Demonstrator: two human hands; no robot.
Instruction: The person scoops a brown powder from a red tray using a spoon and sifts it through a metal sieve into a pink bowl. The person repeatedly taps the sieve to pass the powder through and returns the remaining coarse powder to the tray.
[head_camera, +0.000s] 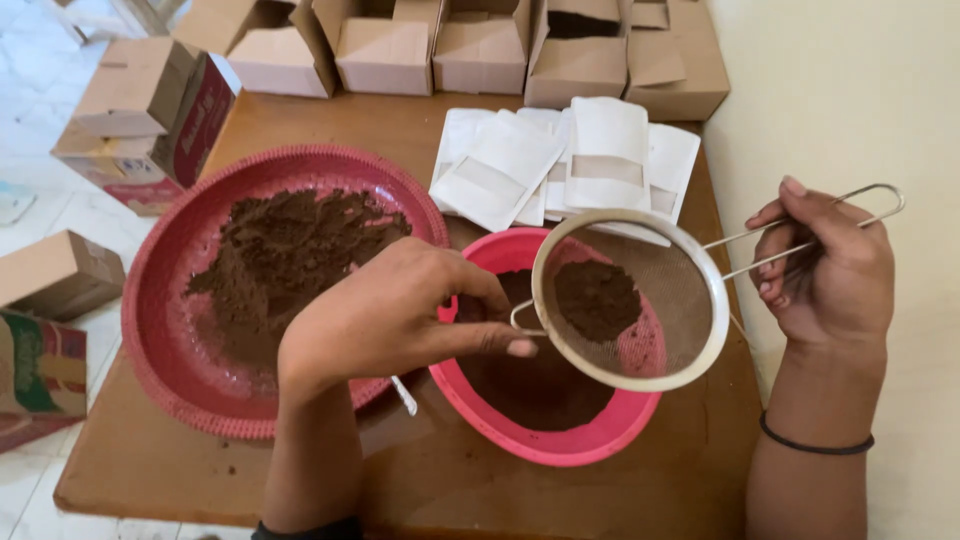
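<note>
On the worktop (420, 480), a large red tray (165, 300) holds brown powder. The left hand (385, 315) pinches the sieve (630, 300) rim over a pink bowl (560, 440); the right hand (830, 275) grips the sieve's wire handle. White pouches (560, 160) lie beyond.

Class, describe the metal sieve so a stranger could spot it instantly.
Start at the wooden table and find the smaller pink bowl near its right edge. The round sieve hangs above it, held by the right hand; it alone is metal mesh with a wire handle.
</note>
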